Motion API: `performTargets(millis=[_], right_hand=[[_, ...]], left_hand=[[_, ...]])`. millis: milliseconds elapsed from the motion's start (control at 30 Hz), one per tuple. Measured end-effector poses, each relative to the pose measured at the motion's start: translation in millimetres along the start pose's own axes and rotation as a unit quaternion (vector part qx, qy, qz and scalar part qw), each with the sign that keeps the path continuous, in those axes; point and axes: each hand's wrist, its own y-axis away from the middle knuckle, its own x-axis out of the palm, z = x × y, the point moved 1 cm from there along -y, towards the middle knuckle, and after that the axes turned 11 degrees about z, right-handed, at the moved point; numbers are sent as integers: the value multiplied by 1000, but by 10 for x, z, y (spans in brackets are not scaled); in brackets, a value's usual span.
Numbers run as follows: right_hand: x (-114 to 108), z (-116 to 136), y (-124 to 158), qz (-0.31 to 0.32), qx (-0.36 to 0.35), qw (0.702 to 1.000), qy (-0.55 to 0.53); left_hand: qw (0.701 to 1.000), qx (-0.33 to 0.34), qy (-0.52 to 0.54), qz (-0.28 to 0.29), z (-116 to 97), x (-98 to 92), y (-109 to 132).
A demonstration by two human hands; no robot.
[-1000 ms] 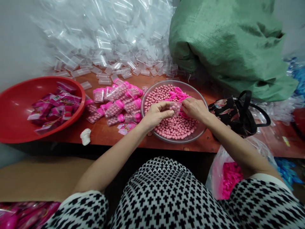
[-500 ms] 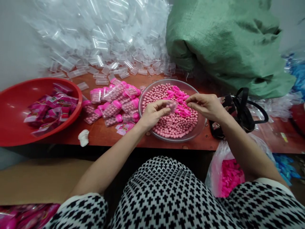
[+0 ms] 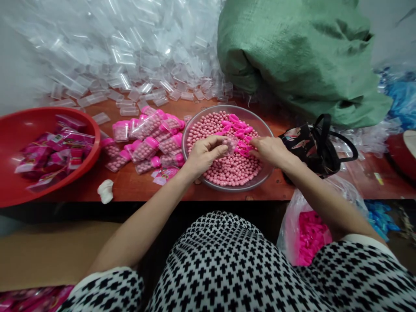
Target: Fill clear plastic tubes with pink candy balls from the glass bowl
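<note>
A round clear bowl (image 3: 224, 187) holds many pink beads (image 3: 232, 171), with several bright pink plastic caps (image 3: 234, 125) lying on top. Over the bowl's left half, my left hand (image 3: 204, 152) is closed round a clear tube (image 3: 230, 144) with pink beads in it. My right hand (image 3: 268, 150) is at the bowl's right side, fingertips bent down among the pink caps; whether they grip one is hidden. Left of the bowl lies a pile of bead-filled tubes (image 3: 146, 147) with pink caps.
A red basin (image 3: 94, 154) with pink packets stands at the left. Loose clear tubes (image 3: 126, 106) are heaped at the back beside a green sack (image 3: 299, 56). To the right sit a black handbag (image 3: 307, 145) and, lower down, a plastic bag (image 3: 289, 229) of pink pieces.
My right hand has lowered from above the bowl's right side to the pink caps. My left hand keeps hold of the clear tube. The view has shifted slightly right.
</note>
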Motion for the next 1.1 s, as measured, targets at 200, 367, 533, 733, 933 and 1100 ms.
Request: performTargets(millis=[200,367,533,733,933,1100], right_hand=[[122,-115,-97,-35,-27,997,-65],[-15,-196,22,-223,-164,880,-386],[-204,85,151,-290,-275,836,-375],[-187,234,148,-288,-298,876,-248],[-212,274,263,-286,-291,888,-212],[-197,333,328,-309,-302,885,-174]], left_hand=[[998,-25,51,8,6,-4,13],[998,-28,40,28,-10,11,13],[999,-4,-25,38,-5,18,21],[993,27,-110,26,54,2,51],[965,83,-247,7,30,12,99],[936,130,-328,16,-53,50,163]])
